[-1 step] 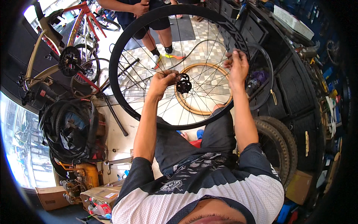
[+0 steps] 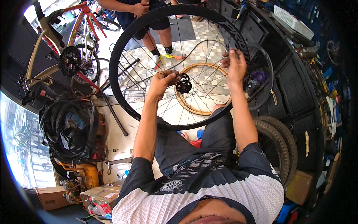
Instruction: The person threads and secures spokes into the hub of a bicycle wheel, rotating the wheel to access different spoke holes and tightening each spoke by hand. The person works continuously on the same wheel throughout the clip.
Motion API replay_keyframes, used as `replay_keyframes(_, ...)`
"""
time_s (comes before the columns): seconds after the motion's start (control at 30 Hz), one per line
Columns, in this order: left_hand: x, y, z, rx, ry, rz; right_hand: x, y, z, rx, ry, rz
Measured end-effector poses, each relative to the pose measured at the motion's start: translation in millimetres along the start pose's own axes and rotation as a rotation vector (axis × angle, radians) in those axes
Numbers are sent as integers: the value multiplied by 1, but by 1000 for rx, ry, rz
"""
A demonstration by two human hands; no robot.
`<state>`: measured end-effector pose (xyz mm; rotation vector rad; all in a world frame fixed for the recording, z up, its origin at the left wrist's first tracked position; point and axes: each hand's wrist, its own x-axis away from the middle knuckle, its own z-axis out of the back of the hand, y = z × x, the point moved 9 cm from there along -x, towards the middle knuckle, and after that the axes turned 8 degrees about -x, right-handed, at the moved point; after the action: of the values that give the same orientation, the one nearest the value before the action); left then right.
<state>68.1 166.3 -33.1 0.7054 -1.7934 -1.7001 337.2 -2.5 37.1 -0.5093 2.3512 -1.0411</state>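
A black deep-rimmed bicycle wheel (image 2: 118, 80) with thin dark spokes is held up above my lap, its open side facing me. At its centre is a black hub (image 2: 184, 86). With thumb and fingers closed, my left hand (image 2: 163, 83) grips the hub's upper left edge. My right hand (image 2: 236, 69) is just inside the right part of the rim, fingers curled together among the spokes. Whatever those fingertips hold is too small to make out. Through the spokes shows a tan ring-shaped rim or tyre (image 2: 201, 112) lying on the floor beyond.
Bike frames (image 2: 69, 61) stand at the left, above a heap of black tyres and tubes (image 2: 71, 128). Knobby tyres (image 2: 285, 149) lean by my right side, below dark drawers (image 2: 257, 28). Another person (image 2: 140, 9) stands across from me. A cardboard box (image 2: 100, 196) sits lower left.
My right hand has shifted slightly left, a little away from the rim. My left hand and the wheel stay nearly where they were.
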Motion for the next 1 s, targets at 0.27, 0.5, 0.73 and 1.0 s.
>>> replay_keyframes(0.27, -8, 3, 2, 80, 2, -45, 22, 25, -124, -24, -419, -53)
replay_keyframes(0.5, -4, 9, -5, 99, -19, -62, 9, 35, -182, 270, -498, 36)
replay_keyframes(0.73, -8, 4, -1, 82, -61, -41, 16, 12, -208, 676, -418, 448)
replay_keyframes(1.0, -7, 6, -2, 74, -64, -32, 13, 20, -210, 702, -378, 475)
